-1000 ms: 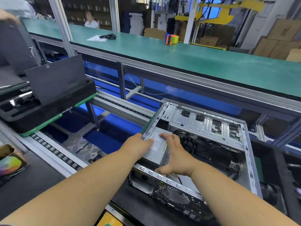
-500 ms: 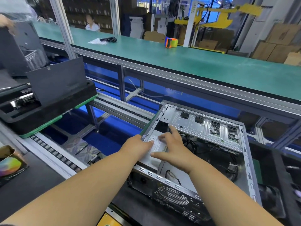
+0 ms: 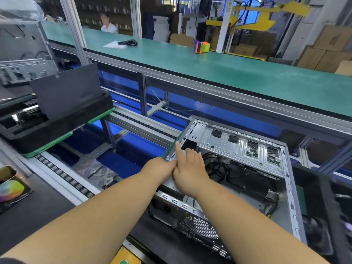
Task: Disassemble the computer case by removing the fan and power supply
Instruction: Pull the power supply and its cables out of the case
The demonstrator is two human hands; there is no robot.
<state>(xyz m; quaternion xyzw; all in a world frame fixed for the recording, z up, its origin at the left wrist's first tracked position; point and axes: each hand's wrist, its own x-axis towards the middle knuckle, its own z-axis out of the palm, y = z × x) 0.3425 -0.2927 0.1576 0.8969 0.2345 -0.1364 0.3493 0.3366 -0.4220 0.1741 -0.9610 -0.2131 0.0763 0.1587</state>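
Observation:
The open metal computer case (image 3: pixel 289 187) lies on its side on the line, right of centre. The grey power supply (image 3: pixel 169 184) sits in its near left corner, mostly hidden by my hands. My left hand (image 3: pixel 159 166) grips the power supply's left edge at the case's left wall. Beside it, my right hand (image 3: pixel 190 168) rests on top of the unit, the index finger stretched straight along the wall's rim. Black cables (image 3: pixel 219 166) lie bundled inside the case behind my hands. A dark round part (image 3: pixel 318 233), blurred, lies outside the case at the right.
A black foam tray (image 3: pixel 57 128) on a green board, with an upright black panel (image 3: pixel 64 88), stands on the roller conveyor (image 3: pixel 62 178) at left. The green bench (image 3: pixel 247 73) behind holds a tape dispenser (image 3: pixel 202 47) and a coiled cable (image 3: pixel 127 42). A person (image 3: pixel 108 25) sits far back.
My right hand slid from the power supply's right side up and left to the case's left rim, index finger now stretched out. The left hand kept its hold.

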